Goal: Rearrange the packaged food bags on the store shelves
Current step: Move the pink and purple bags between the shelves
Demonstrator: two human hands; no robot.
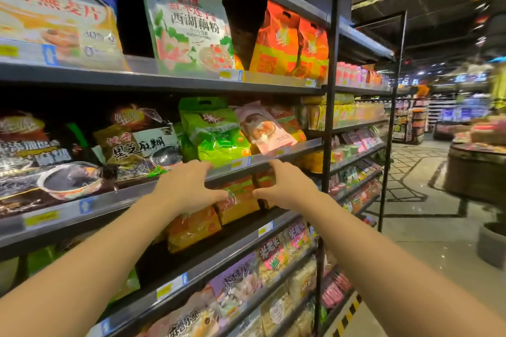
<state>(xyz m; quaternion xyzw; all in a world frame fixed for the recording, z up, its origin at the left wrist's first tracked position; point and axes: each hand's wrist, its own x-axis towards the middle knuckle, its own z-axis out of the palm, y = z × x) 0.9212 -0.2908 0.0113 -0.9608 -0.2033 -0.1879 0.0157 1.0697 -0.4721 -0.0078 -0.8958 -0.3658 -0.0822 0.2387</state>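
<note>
Both my arms reach toward the middle shelves. My left hand [189,186] hovers with fingers spread in front of the shelf rail [298,149], below a bright green bag [216,134]. My right hand [284,186] is also spread, its index finger pointing up at the rail under a pink bag [264,128] that leans tilted. Between the two hands, one shelf lower, stands an orange-yellow bag [239,204]; neither hand grips it. Dark sesame-paste bags [142,142] sit left of the green bag.
The top shelf carries a white lotus-powder bag [189,22], orange bags [290,44] and a large oat bag [54,11]. Snack bags [273,257] fill the lower shelves. A black upright post [330,90] splits the shelving. The aisle floor [416,216] runs right, with a round display [476,169].
</note>
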